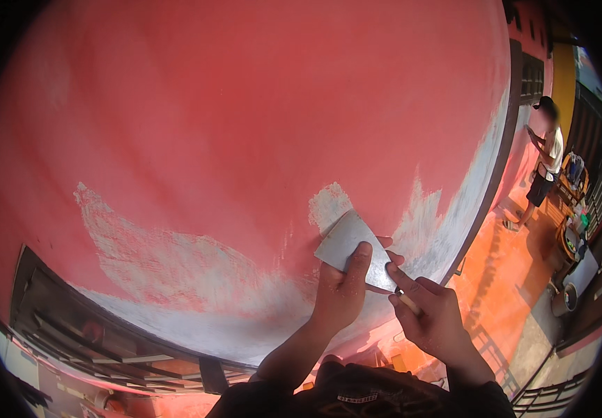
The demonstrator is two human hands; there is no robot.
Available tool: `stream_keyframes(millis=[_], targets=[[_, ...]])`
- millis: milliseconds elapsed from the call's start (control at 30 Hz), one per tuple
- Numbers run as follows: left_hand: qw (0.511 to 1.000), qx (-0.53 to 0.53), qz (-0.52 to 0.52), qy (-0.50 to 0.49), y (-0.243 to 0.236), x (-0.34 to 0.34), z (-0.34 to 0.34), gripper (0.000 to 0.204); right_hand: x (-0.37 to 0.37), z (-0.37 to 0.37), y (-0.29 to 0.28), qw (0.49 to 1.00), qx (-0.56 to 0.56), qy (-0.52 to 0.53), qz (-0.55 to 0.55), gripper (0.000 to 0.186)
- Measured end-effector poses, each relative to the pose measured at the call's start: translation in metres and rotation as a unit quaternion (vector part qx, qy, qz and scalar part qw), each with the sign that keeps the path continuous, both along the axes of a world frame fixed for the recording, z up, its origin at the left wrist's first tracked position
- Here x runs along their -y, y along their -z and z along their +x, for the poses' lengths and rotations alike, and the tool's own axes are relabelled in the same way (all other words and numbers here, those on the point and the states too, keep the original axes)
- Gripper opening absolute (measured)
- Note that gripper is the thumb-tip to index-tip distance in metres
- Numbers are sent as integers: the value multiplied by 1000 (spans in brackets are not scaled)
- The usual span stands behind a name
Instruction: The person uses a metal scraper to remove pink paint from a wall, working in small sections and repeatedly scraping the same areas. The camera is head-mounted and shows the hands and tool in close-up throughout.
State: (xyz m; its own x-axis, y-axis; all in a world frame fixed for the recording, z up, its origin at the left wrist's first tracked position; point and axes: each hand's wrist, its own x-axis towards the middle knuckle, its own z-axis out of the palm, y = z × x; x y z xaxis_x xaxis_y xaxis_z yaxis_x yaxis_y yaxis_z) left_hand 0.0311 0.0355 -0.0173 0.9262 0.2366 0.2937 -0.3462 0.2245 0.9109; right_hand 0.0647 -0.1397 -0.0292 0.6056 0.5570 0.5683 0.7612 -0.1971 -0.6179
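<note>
the left hand [341, 296] is closed on a flat grey plate [348, 240], thumb laid on the near face and other fingers behind it. the plate is tilted, in front of the lower part of a red wall [245, 111]; whether its upper edge touches the wall cannot be told. the right hand [435, 322] is closed round the pale handle [410, 304] of a small tool, forefinger extended along it toward the plate. the tool's head lies at the plate's lower right corner; its shape is mostly hidden, and contact cannot be confirmed.

the wall carries rough whitish patches [168, 268] to the left of the plate, one just above it, and more to its right, running up beside a dark upright strip [492, 188]. a dark-framed window [92, 334] sits at lower left.

at far right, another person [550, 150], in a light top, dark shorts and a dark cap, stands facing the wall with hands raised to it. behind that person, chairs loaded with mixed items stand on an orange floor [489, 272].
</note>
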Motion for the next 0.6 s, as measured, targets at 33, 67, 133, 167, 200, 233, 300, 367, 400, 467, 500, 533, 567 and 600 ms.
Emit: stream_keyframes(millis=[33, 67, 133, 167, 200, 233, 300, 367, 400, 467, 500, 533, 567, 600], targets=[[1000, -1, 3, 3, 1, 0, 0, 29, -1, 0, 3, 1000, -2, -4, 8, 55], [1000, 21, 11, 1, -2, -1, 3, 29, -1, 2, -2, 1000, 6, 2, 2, 55], [999, 50, 21, -4, -8, 0, 6, 30, 0, 4, -14, 1000, 9, 10, -18, 55], [998, 53, 25, -30, -5, 2, 6, 34, 0, 4, -13, 1000, 8, 6, -21, 55], [999, 37, 15, -36, -2, 4, 5, 34, 0, 4, -10, 1000, 6, 4, -21, 55], [999, 21, 5, -41, 2, 6, 3, 35, 0, 5, -8, 1000, 5, 3, -21, 55], [999, 15, 6, -47, 5, 6, 3, 36, -1, 2, 7, 1000, 3, -9, 2, 55], [998, 35, 29, -48, 4, 2, 8, 37, -4, 11, 4, 999, 36, 1, 1, 55], [998, 33, 31, -42, 2, -1, 7, 37, -6, 13, -1, 999, 32, 1, -4, 55], [998, 38, 34, -29, -8, -7, 10, 38, -8, 13, -13, 999, 31, 2, -14, 56], [999, 21, 22, -43, -10, -1, 7, 36, -5, 10, -14, 999, 31, 2, -24, 56], [999, 15, 18, -48, -4, 2, 5, 36, -3, 8, -7, 1000, 24, -3, -13, 56], [999, 8, 13, -52, 3, 5, 3, 36, -2, 6, 3, 1000, 17, -9, -3, 56], [998, 3, 8, -55, 8, 6, 3, 35, -1, 5, 9, 1000, 13, -13, 6, 56]])
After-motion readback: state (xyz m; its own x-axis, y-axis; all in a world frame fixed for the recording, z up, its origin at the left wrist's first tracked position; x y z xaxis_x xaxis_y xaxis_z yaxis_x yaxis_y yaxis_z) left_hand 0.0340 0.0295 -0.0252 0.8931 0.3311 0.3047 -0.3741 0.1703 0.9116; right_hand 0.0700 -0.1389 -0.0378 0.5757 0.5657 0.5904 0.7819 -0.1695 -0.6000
